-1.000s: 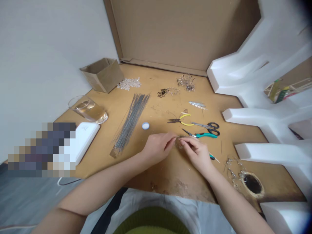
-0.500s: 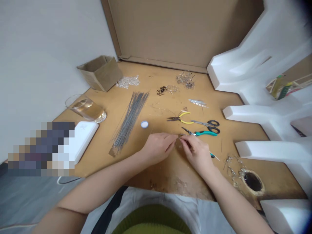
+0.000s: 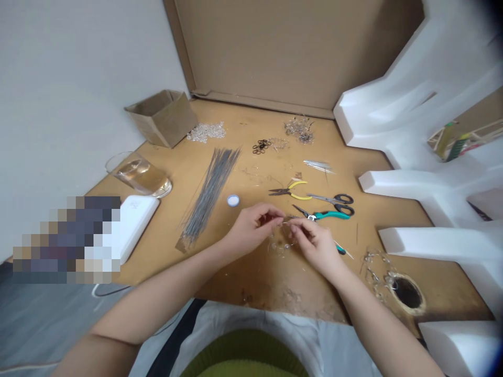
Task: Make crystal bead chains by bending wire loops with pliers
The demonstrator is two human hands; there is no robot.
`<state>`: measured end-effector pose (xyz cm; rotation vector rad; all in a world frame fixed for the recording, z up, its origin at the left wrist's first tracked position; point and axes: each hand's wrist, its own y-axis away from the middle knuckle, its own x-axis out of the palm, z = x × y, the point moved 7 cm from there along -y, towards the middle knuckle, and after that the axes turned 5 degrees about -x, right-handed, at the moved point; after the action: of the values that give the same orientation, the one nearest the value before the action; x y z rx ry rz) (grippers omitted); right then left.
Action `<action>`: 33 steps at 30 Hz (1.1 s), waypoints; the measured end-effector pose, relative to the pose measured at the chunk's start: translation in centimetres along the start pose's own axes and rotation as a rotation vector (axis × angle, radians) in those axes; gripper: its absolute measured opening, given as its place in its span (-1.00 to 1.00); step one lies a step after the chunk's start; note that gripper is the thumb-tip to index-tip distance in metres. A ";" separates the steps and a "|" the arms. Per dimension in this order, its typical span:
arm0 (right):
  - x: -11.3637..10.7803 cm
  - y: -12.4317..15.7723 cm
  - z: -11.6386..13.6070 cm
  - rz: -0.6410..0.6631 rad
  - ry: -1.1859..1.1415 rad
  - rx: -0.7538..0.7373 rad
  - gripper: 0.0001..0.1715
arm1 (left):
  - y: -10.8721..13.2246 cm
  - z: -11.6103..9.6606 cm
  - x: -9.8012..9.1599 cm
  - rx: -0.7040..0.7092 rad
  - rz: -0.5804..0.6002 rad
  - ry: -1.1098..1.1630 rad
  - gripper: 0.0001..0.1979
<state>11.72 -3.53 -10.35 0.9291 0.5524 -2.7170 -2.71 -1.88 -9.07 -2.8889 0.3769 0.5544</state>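
Both of my hands meet over the middle of the brown board (image 3: 243,272). My left hand (image 3: 253,230) pinches one end of a short string of clear beads on thin wire (image 3: 280,245). The fingers of my right hand (image 3: 314,243) are closed on its other end, and the beaded piece hangs in a small loop between them. A teal-handled tool (image 3: 340,250) pokes out from under my right hand. Just beyond my fingers lie yellow-handled pliers (image 3: 288,191), teal-handled cutters (image 3: 324,214) and black-handled scissors (image 3: 334,199).
A bundle of long grey wires (image 3: 208,196) and a small white cap (image 3: 233,200) lie to the left. Farther left are a glass (image 3: 137,175), a white box (image 3: 135,222) and a cardboard box (image 3: 163,118). Clear beads (image 3: 206,132), black rings (image 3: 261,146), white foam blocks (image 3: 428,157), a hole (image 3: 408,293).
My hands have lifted a little off the board and drawn slightly apart, and the beaded wire now hangs visibly between them. The camera view shifted slightly.
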 end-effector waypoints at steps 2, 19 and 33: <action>0.4 0.1 -0.6 0.029 -0.113 0.079 -0.78 | -0.3 0.2 -0.3 -0.028 0.005 0.049 -0.81; 1.2 0.3 -0.1 0.069 -0.161 0.066 -0.80 | 0.1 0.2 0.0 0.049 -0.075 -0.045 -0.80; 0.6 0.2 1.3 -0.013 0.010 -0.093 -0.78 | 0.2 0.7 0.7 -0.062 0.032 0.272 -0.76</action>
<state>10.63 -4.32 -9.84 0.9191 0.6823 -2.6741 -2.40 -2.07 -10.04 -3.0288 0.4516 0.1781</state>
